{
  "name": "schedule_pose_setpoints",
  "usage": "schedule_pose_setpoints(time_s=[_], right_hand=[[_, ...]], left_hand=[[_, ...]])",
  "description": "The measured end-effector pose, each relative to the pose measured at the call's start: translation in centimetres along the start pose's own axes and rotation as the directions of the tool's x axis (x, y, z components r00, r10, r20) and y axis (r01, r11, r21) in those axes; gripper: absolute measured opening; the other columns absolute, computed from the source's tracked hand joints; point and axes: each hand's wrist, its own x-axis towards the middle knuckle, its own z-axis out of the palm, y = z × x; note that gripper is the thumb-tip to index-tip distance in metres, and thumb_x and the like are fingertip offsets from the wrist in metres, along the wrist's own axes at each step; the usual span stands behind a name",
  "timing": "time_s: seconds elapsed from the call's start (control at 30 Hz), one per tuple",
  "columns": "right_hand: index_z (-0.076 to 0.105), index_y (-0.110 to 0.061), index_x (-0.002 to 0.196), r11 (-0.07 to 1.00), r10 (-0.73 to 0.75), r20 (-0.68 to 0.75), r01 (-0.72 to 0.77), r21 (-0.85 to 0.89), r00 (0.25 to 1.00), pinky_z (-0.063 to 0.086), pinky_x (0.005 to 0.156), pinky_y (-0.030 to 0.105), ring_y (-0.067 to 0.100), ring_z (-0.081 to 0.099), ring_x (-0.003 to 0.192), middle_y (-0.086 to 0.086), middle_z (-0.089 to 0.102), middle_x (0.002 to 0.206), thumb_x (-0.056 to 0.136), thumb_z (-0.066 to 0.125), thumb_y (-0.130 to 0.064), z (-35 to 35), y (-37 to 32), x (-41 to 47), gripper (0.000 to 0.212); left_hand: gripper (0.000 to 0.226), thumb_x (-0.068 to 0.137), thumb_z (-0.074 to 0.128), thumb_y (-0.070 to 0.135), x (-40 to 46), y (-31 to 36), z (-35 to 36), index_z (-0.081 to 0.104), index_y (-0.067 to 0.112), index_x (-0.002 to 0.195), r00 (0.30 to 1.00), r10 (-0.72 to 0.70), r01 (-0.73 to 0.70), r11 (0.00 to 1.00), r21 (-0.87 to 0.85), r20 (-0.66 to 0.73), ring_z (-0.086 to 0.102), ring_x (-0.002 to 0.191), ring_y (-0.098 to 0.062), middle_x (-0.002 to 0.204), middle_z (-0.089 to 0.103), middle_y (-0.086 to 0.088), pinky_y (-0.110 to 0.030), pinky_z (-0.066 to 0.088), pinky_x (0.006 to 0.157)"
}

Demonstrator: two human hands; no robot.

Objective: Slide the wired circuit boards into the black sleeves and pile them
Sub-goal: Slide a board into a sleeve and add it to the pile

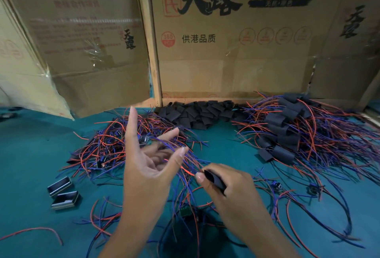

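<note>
Right hand (pixel 226 185) pinching a black sleeve (pixel 214 179), its mouth pointing left toward wires (pixel 185 161) draped off the spread, empty left hand (pixel 148 155).

small assembly workshop, cardboard partitions (pixel 236 52), wire piles (pixel 308 130), green benchtop (pixel 30 155)

One head-worn wide-angle view looks forward and down from close above the green table (pixel 37 155), facing the cardboard boxes (pixel 236 52) that stand along its far edge.
</note>
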Motion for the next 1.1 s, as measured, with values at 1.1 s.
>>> schedule_pose_setpoints(time_s=[1.1], right_hand=[[0.056,-0.03,0.105,1.0,0.0,0.158,0.003,-0.016,0.987,0.036,0.066,0.009,0.0,0.049,0.077,-0.016,0.055,0.085,0.09,0.062,-0.048,-1.9,1.7,0.2,0.024]], left_hand=[[0.017,0.08,0.076,0.008,-0.1,-0.3,-0.4,0.074,0.008,0.097,0.987,-0.085,0.07,0.991,0.112,0.137,0.073,0.078,-0.017,0.083,0.076,-0.007,-0.032,0.06,0.077]])
